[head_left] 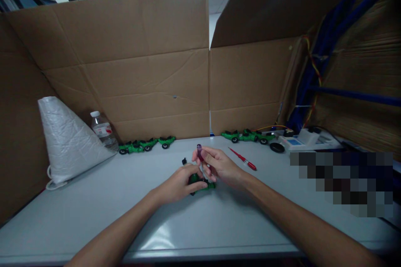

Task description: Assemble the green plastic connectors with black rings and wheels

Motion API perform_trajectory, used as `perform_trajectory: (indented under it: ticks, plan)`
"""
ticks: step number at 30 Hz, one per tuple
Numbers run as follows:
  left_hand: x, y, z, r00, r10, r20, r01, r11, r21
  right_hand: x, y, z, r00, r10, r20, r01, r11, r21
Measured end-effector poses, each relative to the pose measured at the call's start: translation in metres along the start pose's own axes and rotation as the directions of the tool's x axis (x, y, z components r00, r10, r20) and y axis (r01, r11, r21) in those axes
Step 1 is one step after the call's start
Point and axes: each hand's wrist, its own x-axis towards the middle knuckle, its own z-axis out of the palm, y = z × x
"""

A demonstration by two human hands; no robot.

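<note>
L hand [181, 181] clamped on green toy car [193, 179]; R hand [221, 162] grips purple-handled tool [199, 152] abv it. Red screwdriver [243, 159] nr R hand.

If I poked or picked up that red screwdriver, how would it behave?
The red screwdriver is probably light and stiff: it looks slim and straight. It may roll a little if poked, since its handle appears rounded and the tabletop looks smooth. Tipping seems unlikely, because it lies flat.
</note>
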Motion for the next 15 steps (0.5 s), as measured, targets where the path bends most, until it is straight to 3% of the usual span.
perform_trajectory:
  ticks: [4, 9, 15]
  plan:
    - [-0.0006, -0.0009, -0.0006, 1.000, -0.019, -0.003, 0.019, 1.000, 0.018, 0.0014, 0.0014, -0.0005, 0.999, -0.001, -0.045, 0.005, 0.995, 0.098]
    - [-0.0021, -0.0060, -0.0001, 0.999, -0.043, -0.032, 0.046, 0.996, 0.074, 0.0037, 0.0021, -0.0014, 0.992, -0.070, -0.101, 0.075, 0.996, 0.046]
    - [0.0007, 0.0015, 0.0011, 0.997, 0.014, -0.073, -0.012, 1.000, 0.026, 0.0050, 0.0032, 0.0017, 0.992, -0.004, -0.125, 0.021, 0.990, 0.136]
